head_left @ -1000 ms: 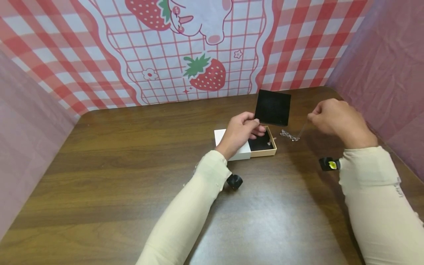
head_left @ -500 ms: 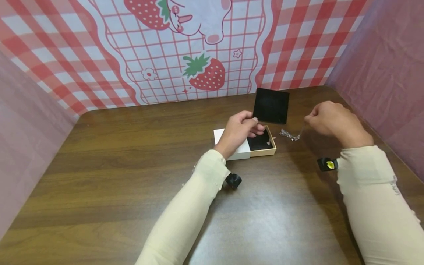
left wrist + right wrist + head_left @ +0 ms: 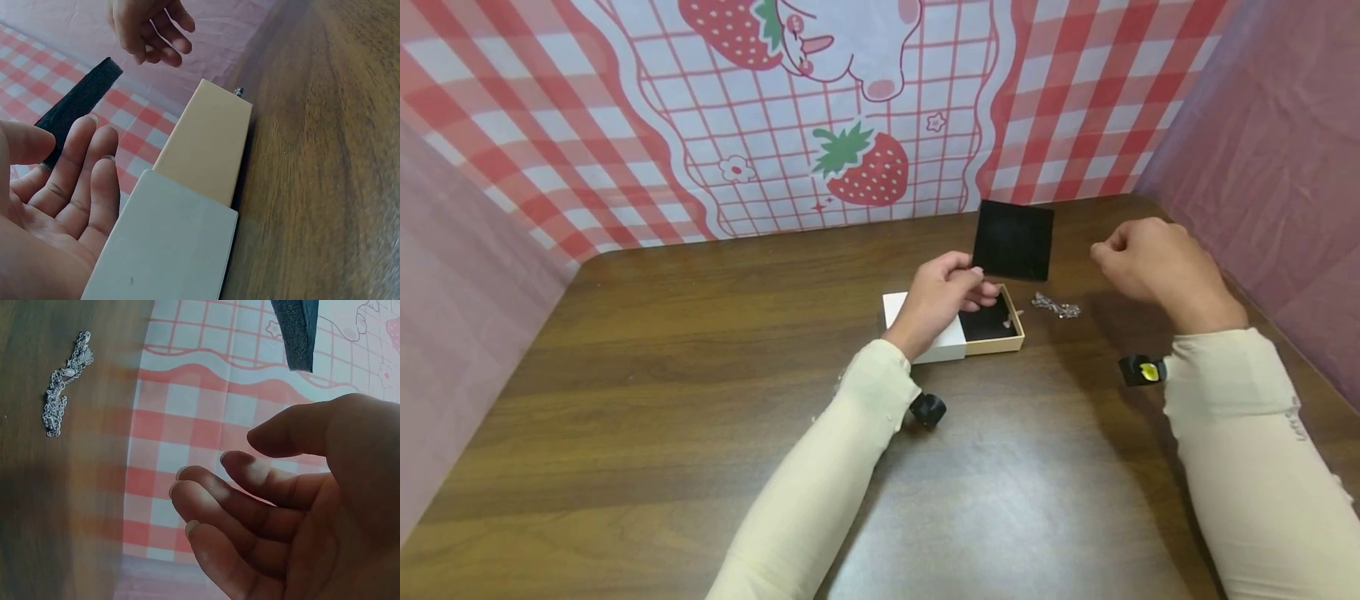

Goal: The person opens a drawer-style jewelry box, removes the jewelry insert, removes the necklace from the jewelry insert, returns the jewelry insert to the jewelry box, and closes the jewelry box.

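Between thumb and fingers, my left hand (image 3: 942,298) pinches a square black foam pad (image 3: 1013,240) by its near left corner, above the table. Under that hand sits a small box: a white sleeve (image 3: 169,240) with a tan drawer (image 3: 206,140) slid partly out to the right. The drawer's inside is black, and a small ribbon tab (image 3: 1011,320) shows at its right end. A silver chain necklace (image 3: 62,387) lies bunched on the table, right of the drawer. Above and right of it hovers my right hand (image 3: 1157,262), its fingers loosely bent and holding nothing.
The brown wooden table (image 3: 662,400) runs back to a red-and-white checked cloth (image 3: 1067,108) with strawberries. Pink cloth walls (image 3: 1262,167) rise at both sides. A small black camera (image 3: 928,410) is worn at each wrist.
My right hand has let go of the chain's end, which dropped onto the heap, and the hand has risen slightly. The left hand and the foam pad barely moved.
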Demonstrator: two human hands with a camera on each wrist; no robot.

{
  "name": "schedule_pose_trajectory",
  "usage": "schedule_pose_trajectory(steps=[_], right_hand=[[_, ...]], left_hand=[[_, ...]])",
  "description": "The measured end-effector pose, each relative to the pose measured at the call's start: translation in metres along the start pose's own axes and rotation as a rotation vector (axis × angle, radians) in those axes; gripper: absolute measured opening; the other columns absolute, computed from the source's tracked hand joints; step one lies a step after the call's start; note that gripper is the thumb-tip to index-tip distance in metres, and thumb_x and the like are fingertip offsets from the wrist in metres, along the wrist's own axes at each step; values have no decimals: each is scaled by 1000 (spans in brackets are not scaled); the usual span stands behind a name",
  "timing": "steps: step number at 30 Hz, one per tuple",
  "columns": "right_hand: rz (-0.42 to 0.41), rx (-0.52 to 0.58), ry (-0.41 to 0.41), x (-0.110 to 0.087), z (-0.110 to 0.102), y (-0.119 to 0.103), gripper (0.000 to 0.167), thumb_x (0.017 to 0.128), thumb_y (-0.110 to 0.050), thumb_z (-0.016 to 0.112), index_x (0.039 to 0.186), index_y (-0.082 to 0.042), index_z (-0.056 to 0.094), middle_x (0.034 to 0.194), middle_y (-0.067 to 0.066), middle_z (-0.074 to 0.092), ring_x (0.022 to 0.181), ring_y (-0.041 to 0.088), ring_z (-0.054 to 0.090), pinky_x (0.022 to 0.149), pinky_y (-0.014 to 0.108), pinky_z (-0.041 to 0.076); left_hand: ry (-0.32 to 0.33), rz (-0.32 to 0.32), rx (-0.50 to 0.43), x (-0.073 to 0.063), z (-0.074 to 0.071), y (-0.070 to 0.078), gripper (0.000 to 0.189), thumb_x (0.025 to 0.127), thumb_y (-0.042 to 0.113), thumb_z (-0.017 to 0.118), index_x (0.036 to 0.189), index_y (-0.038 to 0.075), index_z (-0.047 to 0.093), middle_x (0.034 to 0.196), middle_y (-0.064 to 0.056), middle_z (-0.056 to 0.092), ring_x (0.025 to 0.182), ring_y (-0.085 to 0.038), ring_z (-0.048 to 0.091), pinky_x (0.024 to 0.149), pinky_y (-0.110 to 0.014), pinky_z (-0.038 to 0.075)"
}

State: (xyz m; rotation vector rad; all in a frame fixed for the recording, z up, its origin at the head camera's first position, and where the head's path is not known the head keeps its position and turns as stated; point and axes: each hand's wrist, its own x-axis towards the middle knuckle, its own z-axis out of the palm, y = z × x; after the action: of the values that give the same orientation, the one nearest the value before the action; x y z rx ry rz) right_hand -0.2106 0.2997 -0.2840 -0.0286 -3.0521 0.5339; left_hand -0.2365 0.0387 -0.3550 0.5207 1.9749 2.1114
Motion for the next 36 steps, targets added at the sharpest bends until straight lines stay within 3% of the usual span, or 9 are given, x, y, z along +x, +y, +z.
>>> schedule_pose_trajectory(steps=[4,10,19,25,29,36], right_hand=[[3,10,16,-1,1,-1,39,100,-37,47,101,-2,64,87,14,56,78,33,50,61,45,38],[-35,35,34,2,4,-5,41,101,-37,48,103,1,66,88,17,59,78,33,52,60,43,39],[-54,51,10,2,5,-7,42,103,-35,47,109,2,65,90,18,59,78,33,52,58,43,41],[-52,39,-23,1,6,-12,45,103,-37,47,115,4,62,98,23,61,81,36,53,64,49,45],[-62,33,-30,2,8,-14,45,103,-38,48,112,3,63,96,21,60,81,35,52,65,49,44],[-95,69,-31,4,13,-21,38,101,-35,52,105,1,67,93,17,63,83,34,54,65,45,43]], left_hand=[[0,-1,-9,0,0,-1,18,104,11,54,115,-2,60,94,-13,74,87,-22,72,78,-33,56],[1,1,-6,0,0,-1,19,103,11,55,114,-2,60,94,-14,74,87,-23,72,78,-33,56],[1,-9,12,1,0,-1,19,104,13,54,115,-1,61,93,-11,74,86,-22,72,79,-34,57],[8,-8,7,0,-2,0,20,104,13,55,117,-1,60,94,-11,74,86,-22,72,78,-34,57],[13,-6,4,1,-2,0,22,104,13,55,119,-2,60,93,-12,74,86,-22,73,78,-34,57],[16,-6,16,1,-2,0,15,104,13,54,109,0,62,87,-11,73,83,-20,71,77,-34,56]])
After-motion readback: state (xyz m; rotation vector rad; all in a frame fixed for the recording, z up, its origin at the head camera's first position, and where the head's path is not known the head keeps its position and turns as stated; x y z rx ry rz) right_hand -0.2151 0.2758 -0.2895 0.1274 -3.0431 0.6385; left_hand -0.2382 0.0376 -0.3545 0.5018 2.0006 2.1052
